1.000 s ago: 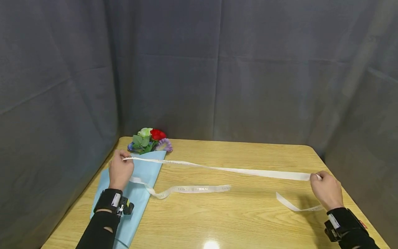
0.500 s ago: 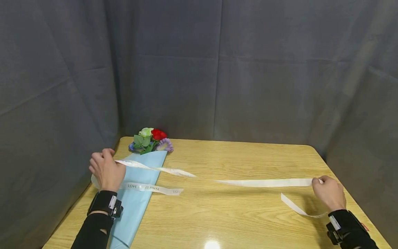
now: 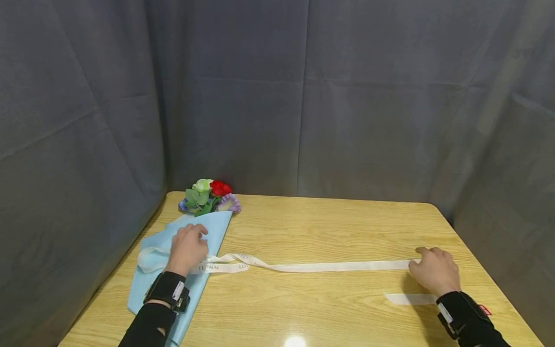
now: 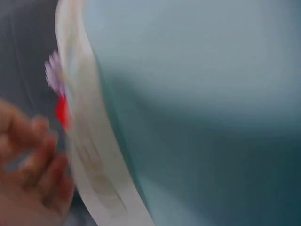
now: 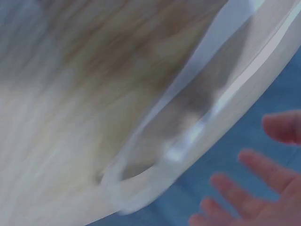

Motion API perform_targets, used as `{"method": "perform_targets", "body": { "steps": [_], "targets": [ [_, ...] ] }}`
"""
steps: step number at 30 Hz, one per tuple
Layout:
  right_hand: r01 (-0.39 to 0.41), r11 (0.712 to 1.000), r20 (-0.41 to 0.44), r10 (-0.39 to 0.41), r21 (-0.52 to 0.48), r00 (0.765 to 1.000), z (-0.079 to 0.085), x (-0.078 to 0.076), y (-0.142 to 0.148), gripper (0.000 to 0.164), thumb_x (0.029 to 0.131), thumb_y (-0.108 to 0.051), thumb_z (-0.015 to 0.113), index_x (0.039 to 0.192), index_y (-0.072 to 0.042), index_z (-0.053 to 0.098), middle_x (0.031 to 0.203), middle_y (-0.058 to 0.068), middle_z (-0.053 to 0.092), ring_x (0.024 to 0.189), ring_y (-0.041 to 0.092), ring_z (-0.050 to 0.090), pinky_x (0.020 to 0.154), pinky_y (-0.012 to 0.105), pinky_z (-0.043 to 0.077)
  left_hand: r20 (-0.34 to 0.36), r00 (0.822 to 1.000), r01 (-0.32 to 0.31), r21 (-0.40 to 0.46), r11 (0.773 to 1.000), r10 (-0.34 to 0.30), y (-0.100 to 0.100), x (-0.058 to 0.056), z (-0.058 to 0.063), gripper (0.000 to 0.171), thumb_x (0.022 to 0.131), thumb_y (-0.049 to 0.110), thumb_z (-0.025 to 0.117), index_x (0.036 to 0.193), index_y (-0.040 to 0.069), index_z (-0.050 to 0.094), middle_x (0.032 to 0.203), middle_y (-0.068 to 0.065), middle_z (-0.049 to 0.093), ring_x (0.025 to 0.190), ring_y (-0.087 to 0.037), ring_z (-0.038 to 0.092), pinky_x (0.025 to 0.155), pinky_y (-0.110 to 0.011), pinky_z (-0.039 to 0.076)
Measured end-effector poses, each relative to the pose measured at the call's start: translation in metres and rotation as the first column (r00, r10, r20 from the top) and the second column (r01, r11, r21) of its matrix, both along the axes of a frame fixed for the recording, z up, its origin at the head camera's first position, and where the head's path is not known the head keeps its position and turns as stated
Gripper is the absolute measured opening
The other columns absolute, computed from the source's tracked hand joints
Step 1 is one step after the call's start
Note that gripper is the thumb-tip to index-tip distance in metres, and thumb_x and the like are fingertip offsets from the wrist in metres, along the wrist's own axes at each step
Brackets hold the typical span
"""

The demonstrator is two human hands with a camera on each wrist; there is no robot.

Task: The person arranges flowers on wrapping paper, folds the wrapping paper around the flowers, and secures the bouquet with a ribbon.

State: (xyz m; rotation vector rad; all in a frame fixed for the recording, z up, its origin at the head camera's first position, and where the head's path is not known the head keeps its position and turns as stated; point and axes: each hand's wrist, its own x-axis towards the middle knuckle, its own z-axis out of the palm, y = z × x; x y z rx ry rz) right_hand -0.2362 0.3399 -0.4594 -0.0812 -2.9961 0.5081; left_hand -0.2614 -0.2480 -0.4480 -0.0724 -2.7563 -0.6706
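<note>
A long white ribbon [image 3: 338, 266] printed with lettering lies across the table, its left part twisted and looped over the light blue wrapping paper [image 3: 218, 226] of a flower bouquet [image 3: 203, 198]. Above that paper is my left hand [image 3: 187, 248], fingers loosely bent and holding nothing. In the left wrist view the ribbon [image 4: 101, 141] runs beside the blurred fingers [image 4: 44, 165]. My right hand [image 3: 435, 272] is over the ribbon's right stretch, fingers apart. The right wrist view shows those spread fingers [image 5: 263, 169] separate from the looped ribbon [image 5: 141, 188].
The wooden table [image 3: 312, 308] has its far edge along a grey curtain [image 3: 347, 120], which also hangs at both sides. A ribbon tail [image 3: 409, 299] lies in front of the right hand. A small red tag [image 3: 485, 310] shows beside the right wrist.
Both hands have let go of the ribbon, which has dropped from a stretched span onto the table and paper. My left hand has moved right over the paper; my right hand slightly left.
</note>
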Motion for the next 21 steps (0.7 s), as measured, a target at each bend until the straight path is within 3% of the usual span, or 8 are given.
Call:
{"method": "perform_targets", "body": {
  "steps": [2, 6, 8, 10, 12, 15, 19, 21],
  "targets": [
    [-0.109, 0.994, -0.037, 0.109, -0.010, 0.993, 0.000, -0.001, -0.022, 0.039, 0.093, -0.015, 0.061, 0.122, 0.012, 0.064, 0.119, 0.039, 0.058, 0.113, 0.061, 0.049, 0.091, 0.069, 0.041, 0.045, 0.987, 0.152, -0.013, 0.988, -0.151, 0.021, -0.001, -0.001, 0.029, 0.088, -0.002, 0.058, 0.113, 0.003, 0.072, 0.102, -0.012, 0.065, 0.101, -0.037, 0.056, 0.089, -0.055, 0.043],
    [-0.296, 0.944, -0.012, 0.298, -0.148, 0.955, 0.001, -0.002, -0.069, 0.031, 0.095, -0.012, 0.067, 0.120, 0.007, 0.068, 0.119, 0.029, 0.063, 0.111, 0.051, 0.059, 0.090, 0.060, 0.050, 0.135, 0.917, 0.383, -0.032, 0.923, -0.376, 0.065, 0.000, -0.005, 0.025, 0.088, 0.000, 0.069, 0.112, 0.006, 0.075, 0.107, -0.007, 0.067, 0.109, -0.035, 0.058, 0.095, -0.053, 0.045],
    [-0.362, 0.913, -0.007, 0.368, -0.189, 0.930, -0.002, -0.003, -0.088, 0.029, 0.096, -0.010, 0.067, 0.121, 0.006, 0.068, 0.118, 0.024, 0.064, 0.109, 0.044, 0.062, 0.088, 0.055, 0.053, 0.174, 0.883, 0.451, -0.058, 0.890, -0.436, 0.081, 0.000, -0.008, 0.023, 0.086, -0.003, 0.070, 0.106, 0.008, 0.077, 0.104, -0.004, 0.067, 0.109, -0.033, 0.059, 0.096, -0.051, 0.046],
    [-0.402, 0.896, 0.006, 0.410, -0.188, 0.912, -0.007, -0.004, -0.102, 0.028, 0.097, -0.008, 0.067, 0.122, 0.004, 0.068, 0.114, 0.018, 0.065, 0.100, 0.036, 0.064, 0.083, 0.049, 0.054, 0.192, 0.867, 0.485, -0.106, 0.868, -0.461, 0.091, -0.001, -0.011, 0.021, 0.083, -0.005, 0.071, 0.095, 0.011, 0.078, 0.095, 0.000, 0.066, 0.103, -0.029, 0.060, 0.092, -0.047, 0.048],
    [-0.415, 0.898, 0.014, 0.421, -0.148, 0.907, -0.012, -0.005, -0.112, 0.026, 0.097, -0.009, 0.069, 0.121, 0.000, 0.070, 0.106, 0.011, 0.064, 0.090, 0.026, 0.060, 0.074, 0.042, 0.052, 0.195, 0.864, 0.496, -0.162, 0.853, -0.465, 0.097, -0.002, -0.014, 0.023, 0.077, -0.009, 0.071, 0.083, 0.014, 0.075, 0.084, 0.005, 0.063, 0.090, -0.023, 0.058, 0.084, -0.042, 0.048],
    [-0.389, 0.916, 0.015, 0.392, -0.099, 0.920, -0.019, -0.008, -0.118, 0.017, 0.095, -0.011, 0.072, 0.111, -0.006, 0.073, 0.095, 0.004, 0.059, 0.080, 0.019, 0.052, 0.068, 0.037, 0.047, 0.190, 0.868, 0.492, -0.209, 0.845, -0.458, 0.100, -0.002, -0.016, 0.027, 0.074, -0.010, 0.071, 0.075, 0.017, 0.067, 0.075, 0.008, 0.058, 0.075, -0.016, 0.051, 0.074, -0.036, 0.046],
    [-0.365, 0.924, 0.014, 0.369, -0.117, 0.929, -0.022, -0.011, -0.119, 0.003, 0.093, -0.009, 0.073, 0.094, -0.009, 0.070, 0.085, 0.001, 0.058, 0.074, 0.018, 0.051, 0.065, 0.037, 0.045, 0.170, 0.883, 0.469, -0.253, 0.846, -0.438, 0.099, -0.001, -0.018, 0.027, 0.077, -0.010, 0.070, 0.082, 0.015, 0.061, 0.076, 0.006, 0.057, 0.068, -0.015, 0.051, 0.066, -0.035, 0.046],
    [-0.364, 0.918, 0.034, 0.373, -0.158, 0.927, -0.021, -0.012, -0.117, 0.008, 0.093, -0.009, 0.073, 0.087, -0.010, 0.067, 0.080, 0.000, 0.058, 0.069, 0.017, 0.049, 0.062, 0.035, 0.042, 0.156, 0.901, 0.434, -0.299, 0.850, -0.405, 0.098, -0.002, -0.019, 0.024, 0.080, -0.007, 0.070, 0.085, 0.014, 0.060, 0.077, 0.003, 0.058, 0.068, -0.017, 0.056, 0.063, -0.036, 0.048]
  ]
}}
